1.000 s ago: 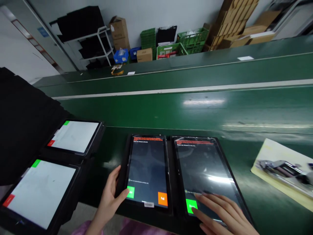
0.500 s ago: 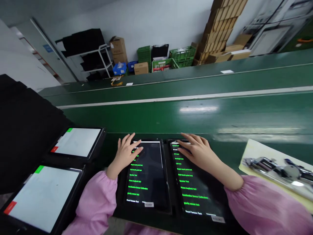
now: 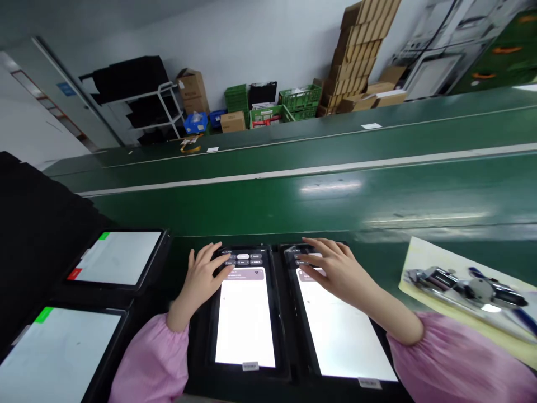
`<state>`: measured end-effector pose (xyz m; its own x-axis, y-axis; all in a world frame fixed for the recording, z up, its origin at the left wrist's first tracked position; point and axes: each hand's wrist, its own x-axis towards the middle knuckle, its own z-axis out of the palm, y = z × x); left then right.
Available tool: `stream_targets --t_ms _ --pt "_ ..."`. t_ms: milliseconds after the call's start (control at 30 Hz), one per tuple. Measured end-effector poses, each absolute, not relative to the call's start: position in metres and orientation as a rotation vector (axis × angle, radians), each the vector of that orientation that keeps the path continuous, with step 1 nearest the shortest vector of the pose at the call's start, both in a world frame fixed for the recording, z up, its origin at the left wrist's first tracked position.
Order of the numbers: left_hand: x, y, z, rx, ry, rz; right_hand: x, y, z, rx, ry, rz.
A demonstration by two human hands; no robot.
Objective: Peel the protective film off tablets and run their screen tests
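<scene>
Two tablets lie side by side in front of me, both with white screens and a dark panel of buttons at the top. Over the upper left corner of the left tablet [image 3: 247, 319] is my left hand [image 3: 202, 278], fingers spread and holding nothing. My right hand [image 3: 338, 267] reaches across the top of the right tablet [image 3: 348, 336], its fingers apart and covering part of the button panel. Whether the fingertips touch the glass I cannot tell. Each tablet has a small barcode label [image 3: 250, 366] at its lower edge.
At left lie two more tablets, an upper one [image 3: 121, 257] and a lower one [image 3: 62, 350], with green and red screen marks. A black stack [image 3: 37, 218] stands behind them. On the right, shiny metal tools [image 3: 465, 288] rest on yellowish paper [image 3: 413, 257]. A green conveyor [image 3: 235, 207] runs beyond.
Both middle screens have gone from black test lists in green text to white pages with a button panel at the top. My hands remain over the tablets' upper parts; the view has shifted slightly.
</scene>
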<state>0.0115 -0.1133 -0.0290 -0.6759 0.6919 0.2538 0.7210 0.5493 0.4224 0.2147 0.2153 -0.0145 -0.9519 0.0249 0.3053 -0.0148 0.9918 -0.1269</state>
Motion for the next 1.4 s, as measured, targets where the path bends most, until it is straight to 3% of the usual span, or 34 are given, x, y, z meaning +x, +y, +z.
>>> stream_targets --t_ms 567,733,967,1400 --pt "0.01 -0.111 -0.033 -1.256 -2.687 -0.84 0.208 0.216 -0.02 -0.023 -2.835 0.349" --pt "0.01 -0.124 -0.03 -1.122 -2.679 -1.008 0.219 0.254 -0.03 -0.249 -2.732 0.513" --pt "-0.022 -0.116 -0.049 -0.829 -2.693 -1.383 0.232 0.299 -0.046 -0.511 -2.506 0.895" --pt "-0.011 -0.106 -0.067 -0.65 -2.724 -1.783 0.257 0.273 -0.069 -0.678 -1.938 1.721"
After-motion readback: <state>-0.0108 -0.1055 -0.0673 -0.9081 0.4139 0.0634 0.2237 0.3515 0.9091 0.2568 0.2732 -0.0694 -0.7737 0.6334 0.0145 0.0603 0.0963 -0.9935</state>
